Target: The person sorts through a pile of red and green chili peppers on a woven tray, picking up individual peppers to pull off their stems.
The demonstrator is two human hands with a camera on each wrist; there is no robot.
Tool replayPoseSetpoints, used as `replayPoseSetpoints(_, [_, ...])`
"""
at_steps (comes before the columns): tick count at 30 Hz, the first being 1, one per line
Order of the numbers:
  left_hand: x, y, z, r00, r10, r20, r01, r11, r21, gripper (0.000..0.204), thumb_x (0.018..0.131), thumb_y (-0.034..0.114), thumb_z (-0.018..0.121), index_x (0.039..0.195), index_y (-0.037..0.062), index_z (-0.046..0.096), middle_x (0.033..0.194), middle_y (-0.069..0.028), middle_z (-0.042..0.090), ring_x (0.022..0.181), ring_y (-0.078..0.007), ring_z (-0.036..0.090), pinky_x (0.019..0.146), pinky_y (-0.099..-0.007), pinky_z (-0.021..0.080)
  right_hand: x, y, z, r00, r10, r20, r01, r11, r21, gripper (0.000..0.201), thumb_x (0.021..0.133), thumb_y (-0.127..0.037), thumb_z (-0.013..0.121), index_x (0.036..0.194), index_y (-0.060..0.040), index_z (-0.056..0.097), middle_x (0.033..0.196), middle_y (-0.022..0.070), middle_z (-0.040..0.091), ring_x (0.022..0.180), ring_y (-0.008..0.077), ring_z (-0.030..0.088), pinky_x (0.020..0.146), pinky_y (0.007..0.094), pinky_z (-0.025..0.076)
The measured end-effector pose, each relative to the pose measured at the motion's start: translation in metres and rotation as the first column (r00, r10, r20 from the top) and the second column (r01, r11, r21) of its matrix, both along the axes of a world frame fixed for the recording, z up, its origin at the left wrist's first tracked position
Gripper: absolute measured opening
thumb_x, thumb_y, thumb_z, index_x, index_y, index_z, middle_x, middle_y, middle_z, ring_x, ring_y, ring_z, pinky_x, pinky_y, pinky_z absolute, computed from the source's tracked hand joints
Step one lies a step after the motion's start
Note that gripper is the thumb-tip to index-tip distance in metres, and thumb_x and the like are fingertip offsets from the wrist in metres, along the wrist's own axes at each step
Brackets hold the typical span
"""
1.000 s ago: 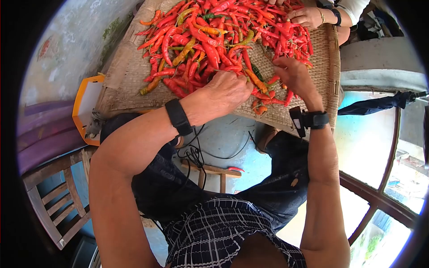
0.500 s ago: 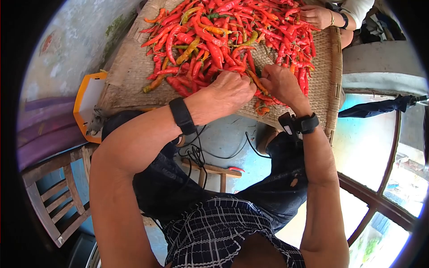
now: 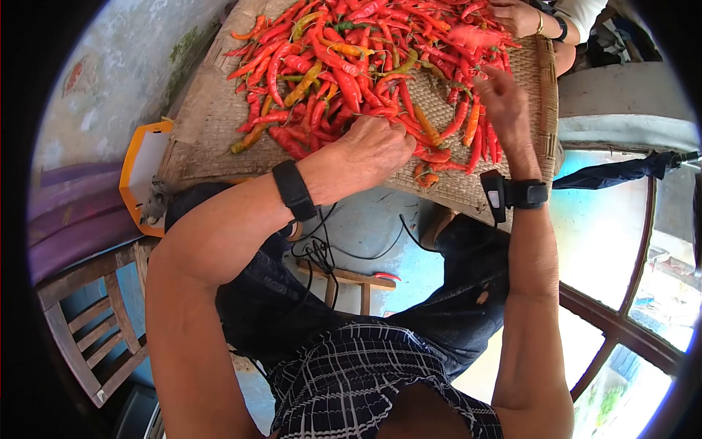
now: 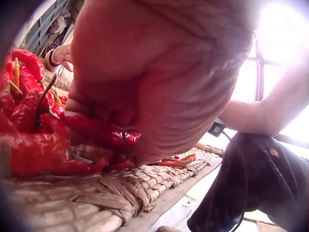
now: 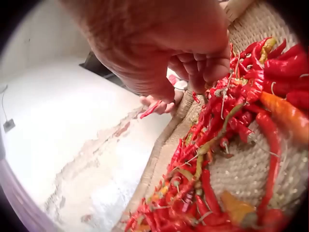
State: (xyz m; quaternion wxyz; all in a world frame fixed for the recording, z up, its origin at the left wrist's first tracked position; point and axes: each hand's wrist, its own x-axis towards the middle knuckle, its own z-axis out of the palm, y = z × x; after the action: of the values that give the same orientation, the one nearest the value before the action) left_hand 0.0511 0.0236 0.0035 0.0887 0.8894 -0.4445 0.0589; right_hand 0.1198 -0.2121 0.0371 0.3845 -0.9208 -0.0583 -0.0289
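Note:
Red chili peppers (image 3: 351,88), with a few orange and greenish ones among them, lie heaped on a woven tray (image 3: 212,135). My left hand (image 3: 369,150) rests low at the near edge of the heap. In the left wrist view its curled fingers hold a glossy red chili pepper (image 4: 96,129) with a thin curved stem. Over the right side of the tray is my right hand (image 3: 506,110), its fingers loosely bent and nothing seen between them. Beyond its fingertips a blurred red shape (image 3: 475,35) hangs over the peppers.
Another person's hand (image 3: 515,16), with a bracelet and dark wristband, reaches in at the far right of the tray. A wooden stool (image 3: 351,278) and black cables (image 3: 318,256) are on the floor below. A wooden chair (image 3: 95,322) stands at left, a window (image 3: 599,241) at right.
My right hand came in close to the left hand, then moved back out to the far right, and a blurred red shape now shows ahead of it. The left hand has stayed nearly in place.

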Motion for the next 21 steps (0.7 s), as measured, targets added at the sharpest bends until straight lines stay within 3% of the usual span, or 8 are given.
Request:
replayPoseSetpoints(2, [-0.001,0.000,0.003,1.000,-0.001,-0.010,0.001,1.000,0.008,0.012,0.070,0.002,0.062,0.081,0.0002,0.058,0.077,-0.0128,0.060,0.067,-0.0248,0.065,0.052,-0.0350,0.051,-0.009,0.009,-0.004,0.958,0.242,-0.155,-0.265,0.952,-0.154,0.031,0.083,-0.028,0.066,0.102,-0.0034,0.065,0.073,0.0131,0.064,0.067,0.0210,0.063,0.061,0.0338,0.048])
replayPoseSetpoints(5, [-0.002,0.001,0.004,1.000,0.001,-0.007,0.000,1.000,0.017,0.013,0.070,0.002,0.061,0.083,0.0001,0.058,0.078,-0.0134,0.060,0.068,-0.0257,0.065,0.053,-0.0353,0.052,-0.028,0.025,-0.013,0.881,0.300,-0.366,-0.432,0.827,-0.359,0.028,0.080,-0.027,0.067,0.096,-0.0042,0.066,0.076,0.0162,0.065,0.070,0.0287,0.064,0.063,0.0382,0.049])
replayPoseSetpoints(9, [0.000,0.000,-0.002,1.000,-0.001,0.000,0.001,1.000,0.001,0.014,0.070,0.002,0.061,0.084,-0.0003,0.058,0.079,-0.0137,0.060,0.069,-0.0265,0.065,0.053,-0.0357,0.052,-0.032,0.031,-0.010,0.906,0.359,-0.222,-0.422,0.781,-0.459,0.027,0.077,-0.027,0.068,0.089,-0.0028,0.067,0.075,0.0174,0.064,0.070,0.0303,0.063,0.064,0.0381,0.049])
replayPoseSetpoints(13, [-0.001,0.002,-0.001,1.000,-0.001,-0.017,0.001,1.000,-0.008,0.014,0.070,0.002,0.061,0.084,-0.0006,0.058,0.079,-0.0138,0.060,0.069,-0.0264,0.065,0.053,-0.0354,0.052,-0.013,0.010,0.011,0.892,0.304,-0.335,-0.402,0.872,-0.280,0.025,0.081,-0.023,0.064,0.095,-0.0020,0.066,0.073,0.0148,0.064,0.065,0.0221,0.063,0.061,0.0349,0.049])
replayPoseSetpoints(15, [-0.002,0.003,0.000,1.000,-0.005,0.002,0.005,1.000,0.000,0.014,0.070,0.002,0.061,0.084,-0.0008,0.058,0.079,-0.0139,0.060,0.068,-0.0263,0.065,0.053,-0.0353,0.052,-0.004,0.002,0.021,0.977,0.082,-0.196,-0.065,0.994,0.090,0.024,0.085,-0.021,0.064,0.099,-0.0019,0.065,0.071,0.0088,0.062,0.063,0.0130,0.060,0.059,0.0309,0.048])
replayPoseSetpoints(18, [-0.002,0.003,0.001,1.000,-0.007,0.011,0.007,1.000,0.017,0.014,0.070,0.002,0.061,0.084,-0.0010,0.058,0.079,-0.0139,0.060,0.069,-0.0259,0.065,0.053,-0.0351,0.052,0.002,-0.001,0.021,0.972,-0.197,0.132,0.152,0.945,0.291,0.021,0.086,-0.019,0.064,0.100,-0.0029,0.066,0.069,0.0047,0.060,0.064,0.0078,0.056,0.059,0.0278,0.047])
replayPoseSetpoints(19, [-0.002,0.001,0.001,1.000,-0.002,-0.002,0.002,1.000,0.025,0.015,0.070,0.002,0.061,0.084,-0.0010,0.058,0.079,-0.0139,0.060,0.069,-0.0257,0.065,0.053,-0.0350,0.052,0.002,-0.003,0.017,0.971,-0.200,0.131,0.155,0.944,0.292,0.021,0.086,-0.019,0.064,0.100,-0.0029,0.066,0.069,0.0047,0.060,0.064,0.0078,0.056,0.059,0.0278,0.047])
replayPoseSetpoints(21, [-0.001,0.000,0.000,1.000,-0.002,0.001,0.002,1.000,0.017,0.015,0.071,0.003,0.061,0.084,-0.0009,0.058,0.079,-0.0139,0.060,0.069,-0.0256,0.065,0.053,-0.0349,0.052,-0.001,-0.005,0.001,0.990,0.138,0.013,-0.136,0.984,-0.115,0.021,0.085,-0.018,0.066,0.100,-0.0035,0.066,0.072,0.0058,0.062,0.065,0.0095,0.057,0.060,0.0284,0.048])
